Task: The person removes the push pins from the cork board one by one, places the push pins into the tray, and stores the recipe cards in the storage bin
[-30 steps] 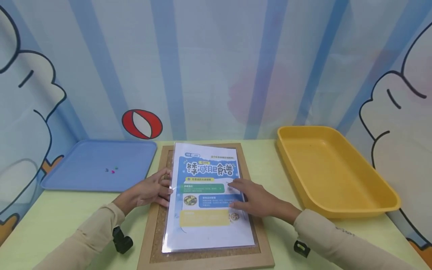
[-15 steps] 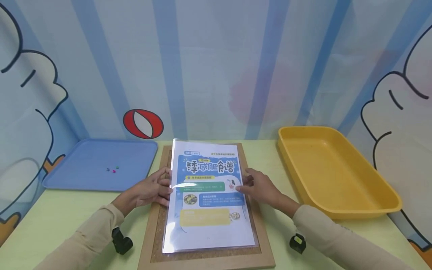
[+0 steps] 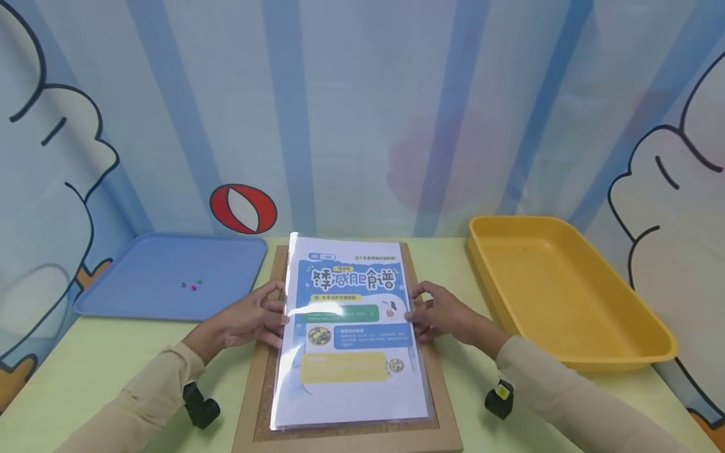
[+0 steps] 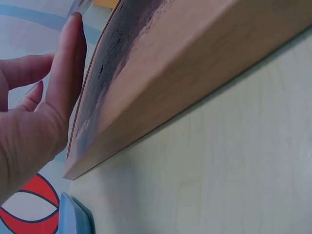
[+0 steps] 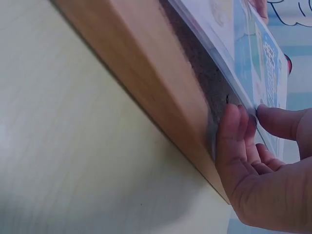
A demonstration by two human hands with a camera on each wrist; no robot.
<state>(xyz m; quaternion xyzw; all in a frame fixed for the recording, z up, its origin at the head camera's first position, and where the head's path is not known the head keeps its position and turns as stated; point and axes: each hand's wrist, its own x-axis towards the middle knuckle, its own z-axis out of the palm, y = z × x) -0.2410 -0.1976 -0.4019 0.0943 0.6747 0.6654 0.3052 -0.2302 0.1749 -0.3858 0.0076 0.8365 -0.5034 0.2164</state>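
Note:
A laminated printed sheet [image 3: 351, 352] with a blue heading and coloured text boxes lies over a wood-framed cork board [image 3: 266, 434]. My left hand [image 3: 255, 318] holds the sheet's left edge with its thumb and fingers. At the opposite edge, my right hand [image 3: 444, 314] pinches the sheet. In the right wrist view, the thumb of my right hand [image 5: 273, 165] is on the printed face and the fingers are beneath, with a gap between sheet and cork [image 5: 204, 73]. The left wrist view shows my left hand [image 4: 39, 102] above the board's frame [image 4: 161, 73], the sheet mostly out of sight.
A blue tray [image 3: 170, 264] at the left holds a few tiny coloured pieces [image 3: 194, 287]. A deep yellow tray [image 3: 566, 289] stands at the right. Behind the pale table [image 3: 447, 258] hangs a striped printed backdrop [image 3: 362, 126].
My right hand has moved off the sheet's printed face to its right edge and now pinches it there. My left hand has stayed at the left edge.

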